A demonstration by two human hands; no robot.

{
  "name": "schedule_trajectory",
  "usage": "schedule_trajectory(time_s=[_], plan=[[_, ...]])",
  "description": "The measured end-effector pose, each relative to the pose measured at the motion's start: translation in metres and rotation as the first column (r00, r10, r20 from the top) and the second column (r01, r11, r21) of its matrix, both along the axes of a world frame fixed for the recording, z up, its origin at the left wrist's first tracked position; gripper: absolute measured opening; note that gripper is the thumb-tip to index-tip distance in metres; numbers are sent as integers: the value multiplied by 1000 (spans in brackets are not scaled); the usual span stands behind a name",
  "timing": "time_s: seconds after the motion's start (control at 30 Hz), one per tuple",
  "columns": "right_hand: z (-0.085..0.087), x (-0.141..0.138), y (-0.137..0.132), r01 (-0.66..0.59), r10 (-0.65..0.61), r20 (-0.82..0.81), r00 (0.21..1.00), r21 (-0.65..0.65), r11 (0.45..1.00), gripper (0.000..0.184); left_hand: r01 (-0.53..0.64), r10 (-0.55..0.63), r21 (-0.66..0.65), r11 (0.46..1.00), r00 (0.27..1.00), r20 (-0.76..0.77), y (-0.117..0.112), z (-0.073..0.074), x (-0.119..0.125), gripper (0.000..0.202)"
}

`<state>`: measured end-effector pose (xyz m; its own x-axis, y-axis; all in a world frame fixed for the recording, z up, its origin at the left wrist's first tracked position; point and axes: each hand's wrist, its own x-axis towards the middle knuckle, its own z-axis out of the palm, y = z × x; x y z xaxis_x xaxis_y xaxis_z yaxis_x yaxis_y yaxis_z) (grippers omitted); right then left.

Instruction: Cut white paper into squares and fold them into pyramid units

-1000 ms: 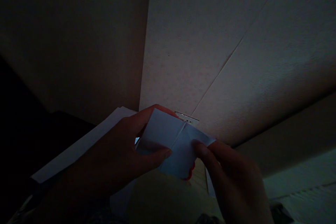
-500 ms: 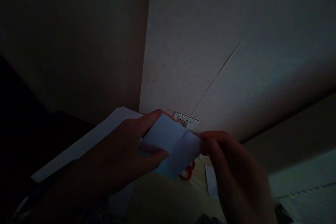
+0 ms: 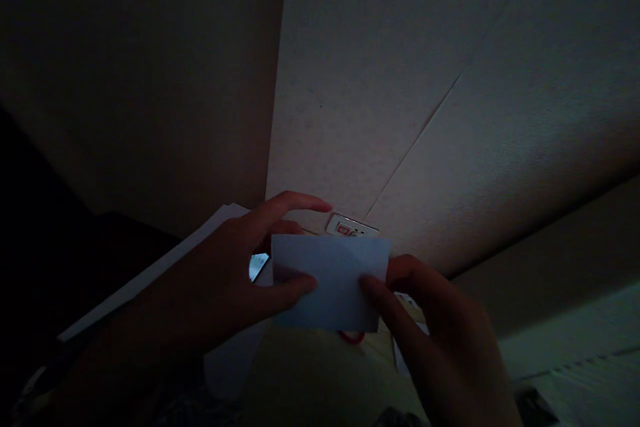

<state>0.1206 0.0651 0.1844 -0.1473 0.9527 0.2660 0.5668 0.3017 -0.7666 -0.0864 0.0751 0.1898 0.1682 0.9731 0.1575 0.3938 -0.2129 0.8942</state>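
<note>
Between my two hands is a small rectangular piece of paper [image 3: 333,260], pale bluish white, its broad face toward me. My left hand [image 3: 250,260] grips its left side, thumb on the front; the index finger stretches out above the top edge and the other fingers are partly behind the sheet. On the right side, my right hand [image 3: 435,327] pinches it, thumb on the front and fingers behind. Below the paper's lower edge shows part of a red loop [image 3: 352,337], like a scissors handle. The rest of it is hidden.
A wall socket plate [image 3: 353,225] with a reddish switch sits behind the paper. White sheets [image 3: 200,240] lie at the left, near a lit screen [image 3: 258,265]. Another white paper piece [image 3: 401,357] rests on the wooden surface [image 3: 320,373]. Walls meet in a corner ahead; the room is dim.
The paper has turned from a tilted position with a raised flap to a flat, level rectangle facing me. My left index finger has lifted off, and my right thumb has moved onto the front.
</note>
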Motion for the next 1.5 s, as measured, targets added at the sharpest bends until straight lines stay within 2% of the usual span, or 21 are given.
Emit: schedule_trajectory(time_s=[0.1, 0.2, 0.37, 0.57, 0.67, 0.87, 0.97, 1.03, 1.13, 1.27, 1.33, 1.4, 1.43, 1.5], plan=[[-2, 4, 1, 17, -20, 92, 996, 36, 999, 20, -20, 27, -48, 999, 989, 148, 0, -2, -1, 54], [-2, 5, 0, 15, -17, 124, 992, 20, 1000, 20, -60, 71, -53, 997, 967, 246, -2, -1, 3, 53], [-1, 4, -1, 12, -9, 82, 997, -38, 999, 24, -109, 125, -70, 992, 945, 303, -2, 1, 8, 48], [-12, 10, -2, 35, -34, 31, 999, -52, 998, 32, -76, 64, 18, 997, 932, 356, 7, -14, -2, 46], [-16, 12, -2, 33, -31, 27, 999, -69, 997, 32, -79, 59, 33, 996, 915, 398, 6, -15, -4, 43], [-9, 12, -1, 19, -15, 69, 998, -55, 998, 29, -87, 81, 8, 996, 952, 296, 2, -4, 1, 30], [-1, 10, -1, 4, -1, 89, 996, -35, 999, 19, -82, 71, 53, 995, 980, 184, 3, 1, 2, 29], [3, 6, -1, 2, -1, 35, 999, -27, 1000, 10, -68, 61, 84, 994, 995, 77, 4, 4, 2, 22], [4, 2, -3, 51, -52, -69, 996, -11, 999, 7, -55, 59, 107, 993, 997, -40, 5, 5, 3, 9], [1, 3, -3, 86, -88, -75, 993, -21, 996, 17, -100, 100, 154, 983, 995, 12, 8, -5, 3, 8], [1, 4, -2, 53, -54, -60, 997, -26, 998, 15, -79, 58, 302, 950, 995, 78, 10, -9, 2, 13], [1, 5, -2, 21, -23, -45, 999, -36, 999, 14, -70, 57, 282, 957, 997, 57, 10, -9, 1, 12], [2, 4, -2, 15, -17, -45, 999, -43, 999, 15, -45, 47, 157, 987, 999, -14, 10, -7, 1, 9], [2, 3, -3, 32, -36, -67, 997, -57, 998, 18, -9, 7, 108, 994, 1000, 17, 8, -1, 2, 11]])
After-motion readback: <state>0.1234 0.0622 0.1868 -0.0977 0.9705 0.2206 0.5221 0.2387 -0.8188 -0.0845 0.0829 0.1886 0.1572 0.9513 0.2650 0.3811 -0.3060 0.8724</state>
